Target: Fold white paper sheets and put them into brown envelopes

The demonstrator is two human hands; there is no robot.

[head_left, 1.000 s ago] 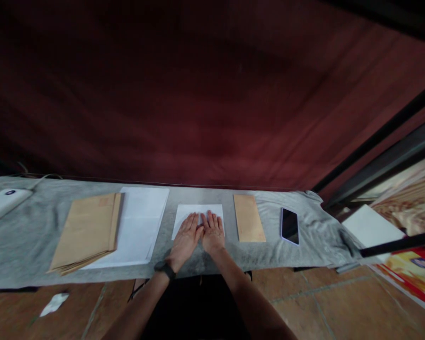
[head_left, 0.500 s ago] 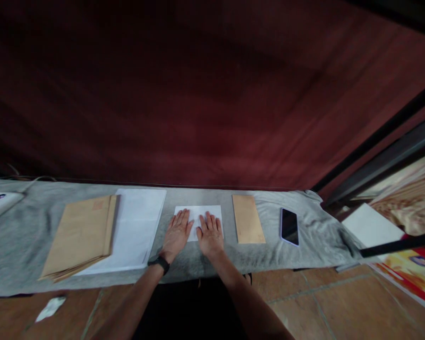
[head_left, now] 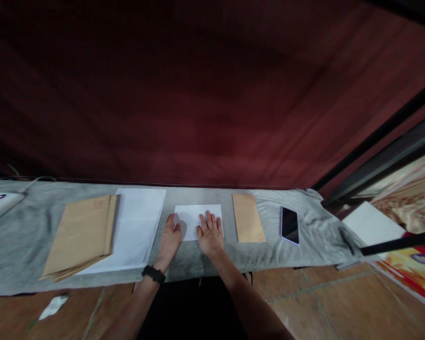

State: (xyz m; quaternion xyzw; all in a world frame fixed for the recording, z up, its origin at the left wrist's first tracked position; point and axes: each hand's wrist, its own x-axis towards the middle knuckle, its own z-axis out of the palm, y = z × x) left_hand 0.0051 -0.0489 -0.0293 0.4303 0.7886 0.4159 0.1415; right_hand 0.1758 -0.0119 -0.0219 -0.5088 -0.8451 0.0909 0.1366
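Observation:
A small folded-looking white sheet of paper [head_left: 192, 212] lies flat on the grey cloth. My right hand [head_left: 211, 236] rests palm down on the right part of it, fingers spread. At the sheet's left edge is my left hand [head_left: 170, 241], turned partly on its side, thumb apart from the fingers; I see nothing in it. Whether the left fingertips touch the paper is hard to tell. Just right of the sheet lies a brown envelope [head_left: 248, 219]. To the left, a stack of larger white sheets [head_left: 138, 226] is partly covered by large brown envelopes [head_left: 80, 231].
A phone [head_left: 289, 225] lies on the grey cloth [head_left: 322, 236] at the right. A white device [head_left: 2, 204] with a cable is at the far left. Behind the table hangs a dark red curtain [head_left: 198, 118]. A white crumpled scrap [head_left: 53, 307] lies on the tiled floor.
My left hand has lifted off the middle of the small sheet and moved left to its edge, turning onto its side. My right hand stays flat in place.

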